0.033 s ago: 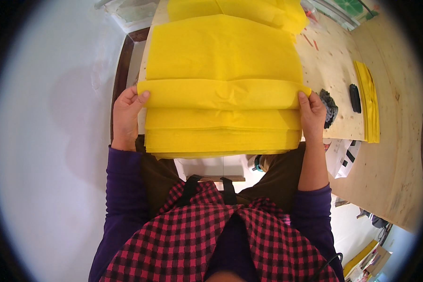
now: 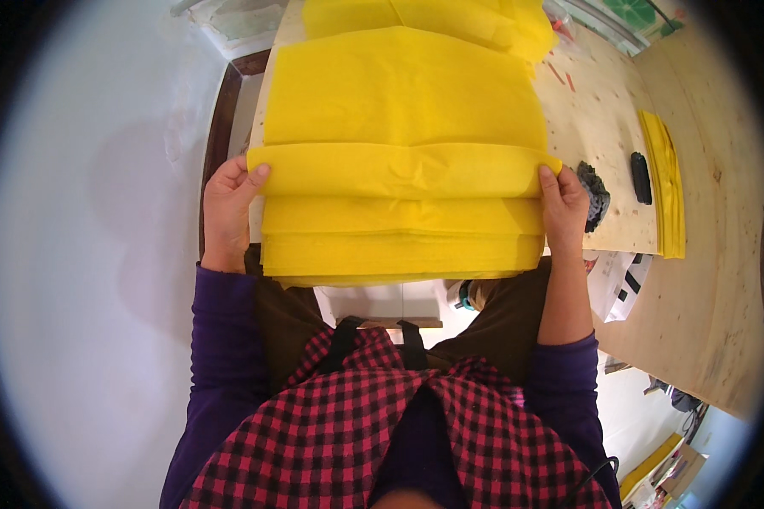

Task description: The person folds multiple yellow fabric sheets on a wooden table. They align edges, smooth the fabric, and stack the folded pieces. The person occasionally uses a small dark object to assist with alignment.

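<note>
A folded strip of yellow fabric sheet (image 2: 407, 170) stretches from side to side between my hands. My left hand (image 2: 232, 204) pinches its left end, thumb on top and fingers beneath. At the right end, my right hand (image 2: 564, 208) holds the strip in the same kind of pinch. Under and in front of the strip lies a stack of yellow fabric sheets (image 2: 403, 254), its layered edges facing me at the table's near edge. More flat yellow fabric (image 2: 399, 85) spreads out beyond the strip. The undersides of both grips are hidden.
Farther back lies a crumpled yellow fabric piece (image 2: 450, 17) on the wooden table (image 2: 598, 110). To the right are a dark crumpled cloth bundle (image 2: 594, 197), a small black roll (image 2: 642, 178) and a folded yellow strip (image 2: 666, 187). A white wall (image 2: 102, 254) stands close on the left.
</note>
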Tool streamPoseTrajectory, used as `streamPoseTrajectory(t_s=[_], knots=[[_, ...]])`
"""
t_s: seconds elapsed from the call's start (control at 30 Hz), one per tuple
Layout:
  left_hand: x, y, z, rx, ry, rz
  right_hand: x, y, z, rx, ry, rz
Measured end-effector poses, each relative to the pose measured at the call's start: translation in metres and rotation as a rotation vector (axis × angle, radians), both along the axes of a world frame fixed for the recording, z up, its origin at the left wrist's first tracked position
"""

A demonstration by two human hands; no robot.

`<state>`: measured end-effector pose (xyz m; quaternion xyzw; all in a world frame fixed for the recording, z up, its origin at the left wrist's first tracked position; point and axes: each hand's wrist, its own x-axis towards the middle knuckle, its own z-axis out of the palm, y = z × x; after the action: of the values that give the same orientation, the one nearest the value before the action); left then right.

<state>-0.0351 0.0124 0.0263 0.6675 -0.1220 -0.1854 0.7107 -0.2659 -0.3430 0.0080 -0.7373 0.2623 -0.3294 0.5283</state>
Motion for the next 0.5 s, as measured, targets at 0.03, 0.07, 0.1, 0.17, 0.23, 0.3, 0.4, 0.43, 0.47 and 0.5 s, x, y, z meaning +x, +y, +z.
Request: streamPoseTrajectory(t_s=[0.03,0.07,0.1,0.17,0.23,0.3,0.4,0.43,0.47,0.5], knots=[[0.000,-0.001,-0.002,-0.022,-0.034,-0.010,0.001,-0.001,-0.001,-0.039,-0.005,0.003],[0.000,-0.002,-0.004,-0.037,-0.052,-0.008,0.002,-0.002,-0.002,-0.058,-0.009,-0.009],[0.000,-0.002,-0.006,-0.062,-0.065,-0.011,0.003,-0.003,-0.002,-0.119,0.017,-0.020],[0.000,-0.005,-0.009,-0.022,-0.077,0.019,0.004,-0.003,-0.002,-0.170,0.085,-0.077],[0.002,-0.008,-0.010,0.015,-0.079,0.029,0.005,-0.003,0.001,-0.208,0.139,-0.070],[0.004,-0.011,-0.011,0.059,-0.076,0.026,0.006,-0.002,0.004,-0.216,0.185,-0.079],[0.003,-0.014,-0.011,0.084,-0.082,0.048,0.013,-0.002,0.006,-0.222,0.209,-0.103],[0.004,-0.015,-0.011,0.114,-0.090,0.045,0.015,-0.003,0.005,-0.221,0.217,-0.106],[0.004,-0.015,-0.011,0.142,-0.099,0.042,0.017,-0.003,0.005,-0.221,0.223,-0.109],[0.005,-0.015,-0.011,0.156,-0.114,0.035,0.018,-0.004,0.004,-0.232,0.240,-0.118]])
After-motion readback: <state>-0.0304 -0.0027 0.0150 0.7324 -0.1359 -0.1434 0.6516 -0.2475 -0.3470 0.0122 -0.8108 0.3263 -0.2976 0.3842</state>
